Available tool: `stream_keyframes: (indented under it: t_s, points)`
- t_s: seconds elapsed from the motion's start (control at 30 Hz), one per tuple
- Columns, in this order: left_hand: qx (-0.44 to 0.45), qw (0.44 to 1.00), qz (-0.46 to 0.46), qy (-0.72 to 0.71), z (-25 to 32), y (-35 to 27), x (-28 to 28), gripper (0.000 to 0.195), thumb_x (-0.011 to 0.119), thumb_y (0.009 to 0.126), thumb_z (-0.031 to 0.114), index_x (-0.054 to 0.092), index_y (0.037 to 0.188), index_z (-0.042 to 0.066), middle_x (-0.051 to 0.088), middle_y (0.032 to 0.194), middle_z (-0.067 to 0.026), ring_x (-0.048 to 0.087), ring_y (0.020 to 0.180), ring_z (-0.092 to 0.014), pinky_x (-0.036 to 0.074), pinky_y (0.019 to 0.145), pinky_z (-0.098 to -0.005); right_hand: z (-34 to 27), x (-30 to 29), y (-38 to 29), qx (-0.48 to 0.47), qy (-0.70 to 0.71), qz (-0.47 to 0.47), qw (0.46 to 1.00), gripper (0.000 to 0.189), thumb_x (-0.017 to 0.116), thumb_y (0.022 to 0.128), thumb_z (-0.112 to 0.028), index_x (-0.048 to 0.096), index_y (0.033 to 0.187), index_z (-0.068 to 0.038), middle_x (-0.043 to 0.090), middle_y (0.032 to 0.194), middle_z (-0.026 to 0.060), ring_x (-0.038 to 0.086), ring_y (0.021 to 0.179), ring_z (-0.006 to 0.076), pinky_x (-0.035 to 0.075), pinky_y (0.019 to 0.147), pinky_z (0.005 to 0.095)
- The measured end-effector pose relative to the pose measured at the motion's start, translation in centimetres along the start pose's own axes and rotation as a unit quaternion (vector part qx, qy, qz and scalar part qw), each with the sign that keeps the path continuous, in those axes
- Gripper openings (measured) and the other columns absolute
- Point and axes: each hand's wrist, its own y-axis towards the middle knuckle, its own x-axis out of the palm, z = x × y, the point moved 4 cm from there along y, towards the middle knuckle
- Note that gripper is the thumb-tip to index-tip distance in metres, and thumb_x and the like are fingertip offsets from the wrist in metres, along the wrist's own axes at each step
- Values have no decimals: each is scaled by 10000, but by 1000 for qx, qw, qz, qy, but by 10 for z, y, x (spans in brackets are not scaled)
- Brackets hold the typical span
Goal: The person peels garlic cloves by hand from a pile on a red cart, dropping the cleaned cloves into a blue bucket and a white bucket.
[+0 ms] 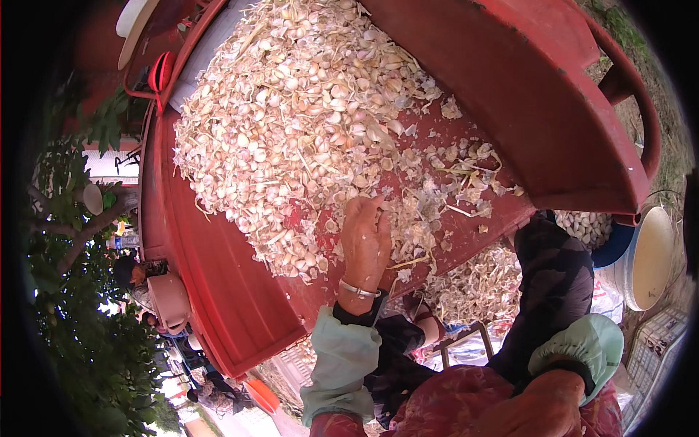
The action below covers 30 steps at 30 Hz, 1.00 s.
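A large heap of garlic cloves [289,109] with dry skins and stalks lies on a red metal cart bed [218,273]. My left hand [367,240], with a metal bracelet at the wrist and a pale green sleeve cover, rests among the cloves and loose papery skins [420,213] near the bed's edge; its fingers are curled and their tips are hidden, so any hold cannot be told. At the bottom right, my right hand [535,407] is close to my body over the red patterned clothing [458,399], its fingers out of clear sight.
A red side panel [546,109] rises at the right. Beyond it are a blue tub [614,248] of cloves, a pale bucket [650,259] and a plastic crate [655,349]. Garlic husks [480,289] are piled below the bed's edge. People and a tree are at the left.
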Motion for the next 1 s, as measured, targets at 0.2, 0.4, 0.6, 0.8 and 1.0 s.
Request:
stream_keyframes:
  t_s: [0.2,0.4,0.6,0.8,1.0]
  points:
    - [-16,997,-40,58,-6,6,20,194,593,722,-7,591,915,11,527,822,-122,552,676,-253,447,601,-319,-1,-8,5,-4,-19,7,1000,183,579,827,-55,526,974,40,586,764,92,559,637,231,440,519,296]
    - [-7,995,19,94,-13,3,14,166,600,650,1,527,789,56,511,725,-120,540,664,-302,433,564,-389,13,-31,-3,10,80,54,995,207,500,859,-46,484,1041,51,541,878,173,507,721,232,410,668,325]
    - [-2,997,21,75,-14,1,19,174,592,680,8,565,846,54,518,747,-123,542,676,-312,435,574,-386,43,-138,-32,92,-180,403,893,217,530,844,-189,513,991,-30,508,993,69,468,677,74,315,512,177]
    - [-13,997,-17,74,-10,8,15,170,598,693,16,586,860,47,522,775,-128,544,696,-313,434,590,-383,57,-182,-42,151,-453,421,771,421,631,641,-8,560,1055,17,509,1028,62,536,787,117,460,661,222]
    - [46,998,-19,-24,47,-6,-15,156,610,699,-6,564,838,46,499,696,-96,522,573,-211,425,510,-295,79,-180,-42,152,-522,363,756,536,713,556,-76,563,1066,-6,487,1017,108,578,808,204,504,648,281]
